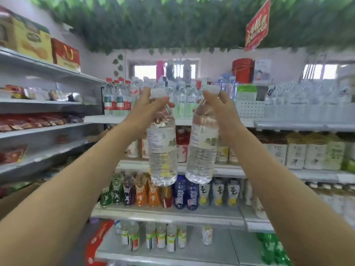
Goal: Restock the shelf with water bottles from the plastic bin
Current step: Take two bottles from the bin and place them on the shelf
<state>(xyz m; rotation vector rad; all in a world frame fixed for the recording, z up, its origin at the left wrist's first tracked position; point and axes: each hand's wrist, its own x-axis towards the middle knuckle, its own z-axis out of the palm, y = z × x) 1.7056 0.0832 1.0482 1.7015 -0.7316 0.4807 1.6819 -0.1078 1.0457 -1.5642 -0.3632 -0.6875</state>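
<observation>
Both arms are raised in front of the drinks shelving. My left hand [147,109] grips the neck of a clear water bottle [162,150] with a white cap and a pale green label. My right hand [221,108] grips the neck of a second, matching water bottle [201,148]. The two bottles hang upright side by side, a small gap between them, in front of the top shelf [215,122]. That shelf holds rows of water bottles [180,98]. The plastic bin is out of view.
Lower shelves carry coloured soft drinks [142,191], tea bottles [307,150] and small bottles [161,237]. A snack rack [44,129] with boxes on top stands at the left. Wrapped water packs [307,100] fill the top shelf on the right. Green leaves hang overhead.
</observation>
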